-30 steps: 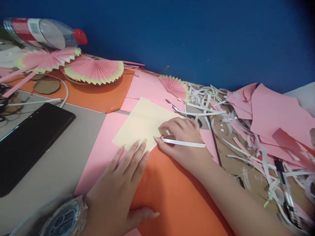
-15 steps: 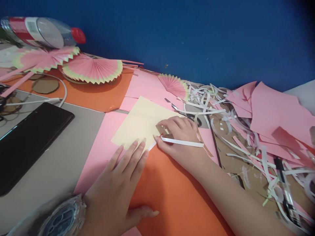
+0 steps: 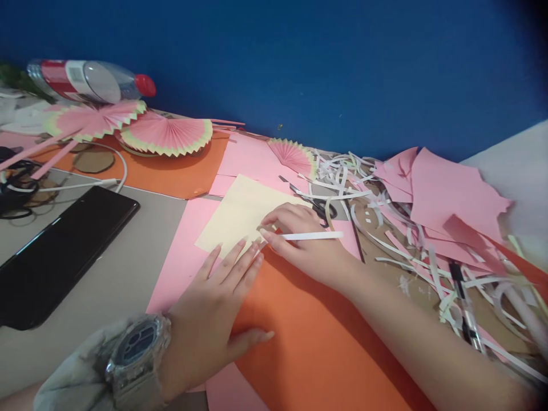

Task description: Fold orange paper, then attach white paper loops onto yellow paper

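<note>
A pale yellow sheet of paper (image 3: 233, 211) lies at an angle over a pink sheet (image 3: 180, 274) and a large orange sheet (image 3: 317, 337). My left hand (image 3: 214, 308) rests flat near the yellow sheet's lower edge, fingers extended and thumb spread over the orange sheet. Just right of those fingertips, my right hand (image 3: 308, 245) pinches a narrow white strip (image 3: 321, 235) between thumb and forefinger. The strip's free end sticks out rightward across the back of that hand. It appears to run from the yellow sheet's edge; the exact joint is hidden by fingers.
Scissors (image 3: 317, 206) lie behind my right hand. Paper scraps (image 3: 454, 200), white strips and a pen (image 3: 466, 308) cover cardboard on the right. A phone (image 3: 72, 251), folded pink fans (image 3: 166, 136) and a bottle (image 3: 94, 80) lie left. A blue wall (image 3: 274, 63) stands behind.
The view has shifted a little. My right hand has moved closer to my left fingertips along the yellow sheet's edge, still pinching the strip. My left hand stays flat.
</note>
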Motion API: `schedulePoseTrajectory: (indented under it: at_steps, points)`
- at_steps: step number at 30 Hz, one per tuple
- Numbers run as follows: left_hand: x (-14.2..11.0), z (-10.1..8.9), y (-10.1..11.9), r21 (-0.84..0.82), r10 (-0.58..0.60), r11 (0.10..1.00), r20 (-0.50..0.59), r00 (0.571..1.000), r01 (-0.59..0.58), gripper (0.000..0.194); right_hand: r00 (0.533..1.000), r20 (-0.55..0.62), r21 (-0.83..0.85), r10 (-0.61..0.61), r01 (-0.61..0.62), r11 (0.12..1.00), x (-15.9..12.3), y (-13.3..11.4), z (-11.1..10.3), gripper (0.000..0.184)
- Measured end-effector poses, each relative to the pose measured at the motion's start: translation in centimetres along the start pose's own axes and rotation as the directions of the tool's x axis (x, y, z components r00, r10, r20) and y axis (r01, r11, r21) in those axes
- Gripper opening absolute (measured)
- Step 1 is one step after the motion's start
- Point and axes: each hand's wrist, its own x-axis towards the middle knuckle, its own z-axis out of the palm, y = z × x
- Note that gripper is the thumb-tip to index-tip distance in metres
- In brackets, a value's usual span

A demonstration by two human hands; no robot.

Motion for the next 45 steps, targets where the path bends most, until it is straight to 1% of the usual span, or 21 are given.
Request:
schedulePoseTrajectory:
  at_steps: [2, 4, 6, 9, 11, 13, 17, 21, 23, 27, 30, 32, 35, 39, 42, 45]
  points:
    - [-0.4, 0.2, 0.5, 0.014, -0.024, 1.0, -0.012, 1.0, 0.024, 0.089, 1.0, -0.009, -0.015, -0.017, 0.017, 1.0, 0.1, 0.4, -0.1, 0.013]
    - [-0.9, 0.3, 1.0, 0.027, -0.029, 0.999, -0.036, 0.999, 0.03, 0.09, 0.999, 0.011, -0.002, -0.041, 0.041, 0.999, 0.2, 0.8, 0.0, 0.016]
    - [-1.4, 0.4, 1.5, 0.047, -0.028, 0.998, -0.065, 0.997, 0.031, 0.092, 0.997, 0.03, 0.045, -0.066, 0.065, 0.997, 0.2, 1.1, 0.4, 0.019]
    - [-1.8, 0.4, 2.0, 0.088, -0.017, 0.996, -0.102, 0.995, 0.026, 0.093, 0.996, 0.019, 0.117, -0.09, 0.087, 0.989, 0.3, 1.5, 1.0, 0.017]
    - [-2.0, 0.3, 2.1, 0.112, -0.017, 0.993, -0.129, 0.991, 0.032, 0.095, 0.995, 0.002, 0.155, -0.102, 0.101, 0.983, 0.3, 1.7, 1.3, 0.014]
    - [-2.1, 0.3, 2.2, 0.117, -0.021, 0.992, -0.152, 0.988, 0.039, 0.099, 0.995, -0.012, 0.189, -0.103, 0.103, 0.977, 0.4, 1.9, 1.4, 0.015]
    - [-2.5, 0.5, 2.1, 0.109, -0.001, 0.994, -0.142, 0.99, 0.017, 0.1, 0.995, -0.016, 0.215, -0.097, 0.098, 0.972, 0.4, 2.0, 1.3, 0.018]
    - [-2.5, 0.6, 2.0, 0.117, 0.027, 0.993, -0.159, 0.987, -0.008, 0.093, 0.989, -0.043, 0.194, -0.143, 0.148, 0.97, 0.2, 2.0, 1.3, 0.016]
    - [-2.1, 0.4, 1.8, 0.115, 0.014, 0.993, -0.166, 0.986, 0.005, 0.089, 0.986, -0.056, 0.185, -0.156, 0.163, 0.969, 0.1, 2.0, 1.4, 0.015]
    - [-0.8, 0.2, 0.7, 0.118, -0.007, 0.993, -0.147, 0.989, 0.025, 0.083, 0.992, -0.053, 0.196, -0.117, 0.125, 0.973, -0.1, 1.8, 1.4, 0.022]
    - [-0.2, 0.4, 0.0, 0.114, 0.013, 0.993, -0.107, 0.994, -0.001, 0.082, 0.993, -0.053, 0.196, -0.102, 0.111, 0.974, -0.2, 1.8, 1.4, 0.021]
    - [-0.2, 0.5, -0.2, 0.106, 0.006, 0.994, -0.083, 0.996, 0.003, 0.082, 0.992, -0.066, 0.186, -0.104, 0.115, 0.976, -0.2, 1.8, 1.5, 0.021]
    - [-0.3, 0.6, -0.2, 0.093, -0.004, 0.996, -0.067, 0.998, 0.01, 0.082, 0.988, -0.099, 0.144, -0.118, 0.131, 0.981, -0.2, 1.9, 1.7, 0.019]
    - [-0.3, 0.5, -0.1, 0.072, -0.001, 0.997, -0.038, 0.999, 0.004, 0.078, 0.982, -0.14, 0.01, -0.125, 0.127, 0.992, -0.1, 2.2, 2.0, 0.018]
    - [-0.2, 0.4, -0.1, 0.067, -0.018, 0.998, -0.027, 0.999, 0.02, 0.079, 0.98, -0.137, -0.06, -0.144, 0.136, 0.989, 0.0, 2.4, 1.8, 0.019]
    - [0.0, 0.3, 0.0, 0.065, -0.032, 0.997, -0.031, 0.999, 0.034, 0.082, 0.981, -0.118, -0.057, -0.155, 0.149, 0.987, -0.1, 2.4, 1.5, 0.024]
